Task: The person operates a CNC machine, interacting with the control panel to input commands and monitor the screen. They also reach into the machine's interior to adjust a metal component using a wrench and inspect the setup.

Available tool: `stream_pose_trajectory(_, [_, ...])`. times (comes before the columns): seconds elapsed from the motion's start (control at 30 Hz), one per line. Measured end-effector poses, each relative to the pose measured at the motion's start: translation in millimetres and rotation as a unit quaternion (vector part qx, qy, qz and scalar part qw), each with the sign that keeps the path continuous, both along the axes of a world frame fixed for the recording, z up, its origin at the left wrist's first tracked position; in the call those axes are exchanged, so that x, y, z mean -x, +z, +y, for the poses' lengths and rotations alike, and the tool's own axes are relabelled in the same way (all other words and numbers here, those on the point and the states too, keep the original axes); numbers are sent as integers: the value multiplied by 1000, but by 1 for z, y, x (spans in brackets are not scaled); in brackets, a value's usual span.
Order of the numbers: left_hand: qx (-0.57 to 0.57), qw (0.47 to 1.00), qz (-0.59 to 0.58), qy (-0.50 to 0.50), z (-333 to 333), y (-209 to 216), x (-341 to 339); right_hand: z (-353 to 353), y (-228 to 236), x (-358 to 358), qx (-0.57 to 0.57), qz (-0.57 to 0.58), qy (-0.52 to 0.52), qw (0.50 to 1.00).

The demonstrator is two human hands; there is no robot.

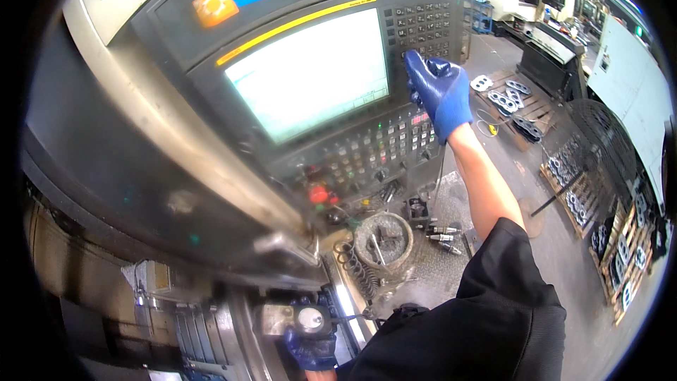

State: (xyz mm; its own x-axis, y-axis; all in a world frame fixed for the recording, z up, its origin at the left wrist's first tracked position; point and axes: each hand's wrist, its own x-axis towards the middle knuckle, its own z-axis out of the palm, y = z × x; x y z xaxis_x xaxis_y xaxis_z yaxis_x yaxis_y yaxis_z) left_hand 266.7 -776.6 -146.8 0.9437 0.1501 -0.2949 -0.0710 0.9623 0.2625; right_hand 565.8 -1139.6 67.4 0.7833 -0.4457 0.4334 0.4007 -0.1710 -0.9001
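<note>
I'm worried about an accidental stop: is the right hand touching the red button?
Apart. The head view shows the right hand beside the screen, with rows of buttons between it and the red button.

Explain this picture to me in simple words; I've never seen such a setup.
There is one view, from a wide camera worn on the person's head, looking down; its lens bends straight edges. The gloved right hand is raised at a keypad beside a bright screen; whether it presses a key is unclear. The gloved left hand, low down, is at a dark device with a round pale face; its grip is partly hidden. On the textured surface sit a round bowl with items inside and metal fittings.
</note>
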Motion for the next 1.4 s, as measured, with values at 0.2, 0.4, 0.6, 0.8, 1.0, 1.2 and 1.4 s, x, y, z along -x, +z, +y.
stream_pose_trajectory(0.2, [-259, 965, -28, -10, -18, -9, -8, 0, -8, 0, -67, -25, 77, 994])
stream_pose_trajectory(0.4, [-622, 780, 38, -62, -46, 14, -11, -21, -11, 10, -12, 7, 109, 994])
stream_pose_trajectory(0.6, [-935, 348, -45, -50, -58, 34, -14, -29, -4, -2, -5, 33, 121, 992])
stream_pose_trajectory(0.8, [-286, 945, -34, -156, -72, 38, -13, -17, 6, -10, 50, 16, 35, 998])
stream_pose_trajectory(1.0, [-359, 890, -104, -263, -73, 33, -53, -34, -26, 36, 78, 44, 87, 992])
stream_pose_trajectory(1.2, [-469, 780, -85, -406, -50, 0, -99, -43, -33, 81, 135, 79, 60, 986])
stream_pose_trajectory(1.4, [-369, 820, -64, -434, -48, -61, -118, -45, -36, 105, 191, 169, 22, 967])
